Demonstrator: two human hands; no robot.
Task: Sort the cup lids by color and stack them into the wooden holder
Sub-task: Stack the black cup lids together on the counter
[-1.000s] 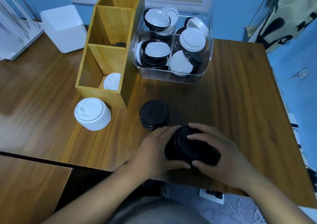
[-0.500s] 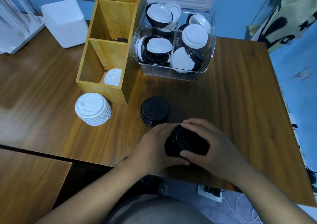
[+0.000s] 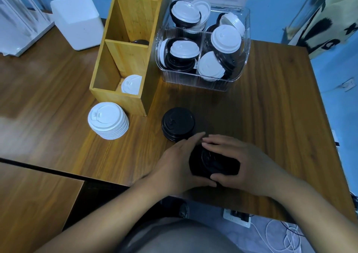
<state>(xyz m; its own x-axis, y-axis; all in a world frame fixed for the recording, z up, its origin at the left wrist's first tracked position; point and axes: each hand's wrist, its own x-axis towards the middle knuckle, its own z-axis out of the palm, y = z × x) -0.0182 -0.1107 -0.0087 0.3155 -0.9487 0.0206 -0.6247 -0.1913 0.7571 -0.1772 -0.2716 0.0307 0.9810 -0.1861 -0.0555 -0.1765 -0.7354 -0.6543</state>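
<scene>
We note both hands closed around a short stack of black plastic cup lids (image 3: 211, 162) near the front edge of the brown wooden surface (image 3: 271, 117): left hand (image 3: 175, 164) wraps its left side, right hand (image 3: 246, 165) its right. The held stack appears tipped, axis leaning toward the right. A second black lid stack (image 3: 177, 124) stands upright just beyond the left hand's fingertips, apparently touching or nearly so. The three-compartment wooden holder (image 3: 124, 59) lies forward and left, so we judge the left hand nearer. Its middle compartment shows something dark; the nearest holds a white lid (image 3: 131, 84).
</scene>
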